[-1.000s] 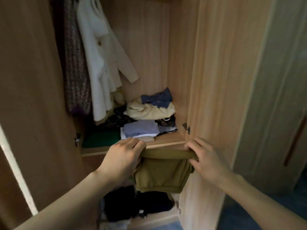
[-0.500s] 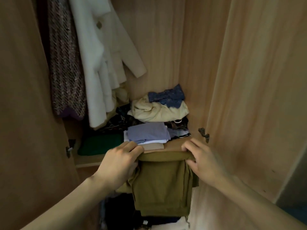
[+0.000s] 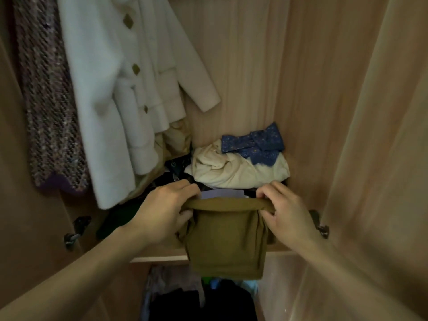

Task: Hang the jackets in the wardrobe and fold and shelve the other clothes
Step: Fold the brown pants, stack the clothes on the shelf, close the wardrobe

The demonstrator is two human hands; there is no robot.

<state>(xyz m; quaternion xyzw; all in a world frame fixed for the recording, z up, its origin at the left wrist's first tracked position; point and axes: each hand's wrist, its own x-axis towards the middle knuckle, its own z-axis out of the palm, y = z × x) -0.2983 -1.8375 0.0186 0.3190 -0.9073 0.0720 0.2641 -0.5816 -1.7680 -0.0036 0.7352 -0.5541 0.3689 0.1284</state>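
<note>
Two hands | olive garment (image 3: 225, 242) top fold pinched between fingers (image 3: 266, 193)

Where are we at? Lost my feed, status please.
Left hand and right hand grip folded olive garment by its top edge. Held over shelf edge. Cream pile behind.

1 head view, close, angled forward and down into the wardrobe (image 3: 243, 66) interior
</note>
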